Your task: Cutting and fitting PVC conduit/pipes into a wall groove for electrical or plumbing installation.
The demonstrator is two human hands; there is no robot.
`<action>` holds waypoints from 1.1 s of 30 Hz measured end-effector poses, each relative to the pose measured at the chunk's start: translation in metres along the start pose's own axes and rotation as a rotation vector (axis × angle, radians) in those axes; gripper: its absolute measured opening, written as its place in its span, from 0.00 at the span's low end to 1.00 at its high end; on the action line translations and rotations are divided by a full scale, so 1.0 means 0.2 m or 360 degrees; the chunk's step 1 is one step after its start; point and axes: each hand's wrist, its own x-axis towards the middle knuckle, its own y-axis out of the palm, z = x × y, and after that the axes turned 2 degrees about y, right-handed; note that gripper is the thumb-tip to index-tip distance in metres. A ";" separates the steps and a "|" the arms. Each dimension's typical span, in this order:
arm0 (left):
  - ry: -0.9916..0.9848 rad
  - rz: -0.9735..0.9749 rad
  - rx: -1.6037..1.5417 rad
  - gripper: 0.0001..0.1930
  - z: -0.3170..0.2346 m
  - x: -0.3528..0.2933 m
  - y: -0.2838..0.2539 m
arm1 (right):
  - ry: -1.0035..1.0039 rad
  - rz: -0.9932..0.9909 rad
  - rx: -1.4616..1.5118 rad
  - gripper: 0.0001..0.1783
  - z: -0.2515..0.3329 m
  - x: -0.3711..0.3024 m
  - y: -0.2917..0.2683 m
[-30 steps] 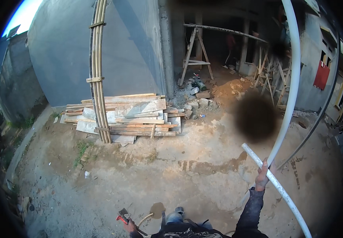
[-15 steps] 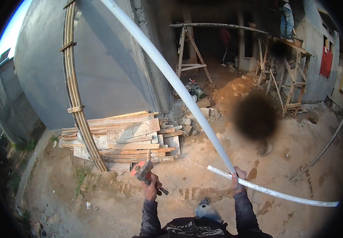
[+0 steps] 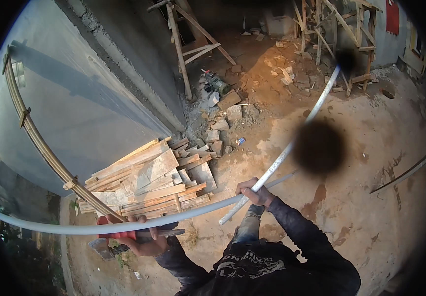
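My right hand (image 3: 257, 192) is closed around a speckled white pipe (image 3: 277, 160), which slants up toward the far right. A long light grey pipe (image 3: 193, 212) crosses it at this hand and runs out to the far left. My left hand (image 3: 148, 244) is closed on a tool with a red part (image 3: 116, 227) and grey metal ends; its exact kind is hard to make out. Over this hand passes the grey pipe, hiding some of the fingers and the tool. Whether the hand also grips that pipe, I cannot tell.
Loose boards (image 3: 153, 172) lie piled by the grey wall (image 3: 74, 113), with a bundle of long strips (image 3: 45, 148) leaning there. Rubble (image 3: 222, 123) and a green machine (image 3: 216, 83) lie beyond. Wooden scaffolding (image 3: 316, 34) stands at the back. A dark blot hides part of the ground.
The grey pipe has swung down from upright to lie across to the left, over my left hand. The white pipe has turned to point far right. My left hand has moved left.
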 end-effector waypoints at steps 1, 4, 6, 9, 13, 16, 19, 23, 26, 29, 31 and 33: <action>-0.0038 -0.0005 -0.0286 0.32 0.12 0.03 0.02 | -0.0021 0.0030 -0.0018 0.16 -0.07 0.07 -0.09; -0.0140 0.0191 -0.0392 0.28 0.48 0.14 -0.01 | 0.0111 -0.0029 0.0139 0.14 -0.27 0.29 -0.31; -0.0162 0.0369 -0.0458 0.26 0.71 0.18 0.00 | 0.0317 -0.0126 0.0533 0.13 -0.36 0.44 -0.49; -0.0006 0.0418 -0.0460 0.27 1.01 0.35 0.04 | 0.0524 -0.0962 0.1462 0.06 -0.45 0.75 -0.88; 0.0058 0.0462 -0.0337 0.27 1.38 0.65 0.16 | 0.0662 -0.1424 0.1104 0.07 -0.54 0.73 -1.59; 0.0139 0.0427 -0.0223 0.28 1.58 0.84 0.24 | 0.1042 -0.1606 0.0418 0.09 -0.55 0.65 -1.94; 0.0270 0.0337 -0.0144 0.26 1.87 0.96 0.30 | 0.1597 -0.1353 -0.0118 0.10 -1.13 0.25 -2.40; 0.0439 0.0229 0.0065 0.24 2.15 0.99 0.44 | 0.2013 -0.0886 -0.0634 0.11 -1.41 0.25 -2.76; 0.0432 0.0266 -0.0020 0.24 2.57 1.10 0.64 | 0.2111 -0.0620 -0.0800 0.14 -1.95 0.09 -3.09; 0.0545 0.0155 0.0093 0.24 2.73 1.07 0.80 | 0.1792 -0.0246 -0.0999 0.17 -2.03 0.71 -3.12; 0.0646 0.0131 0.0154 0.24 2.86 1.09 0.86 | 0.1570 -0.0042 -0.1017 0.16 -2.13 1.02 -3.15; 0.0630 0.0161 0.0218 0.23 2.98 1.13 1.02 | 0.1440 0.0247 -0.1054 0.17 -2.14 1.34 -3.19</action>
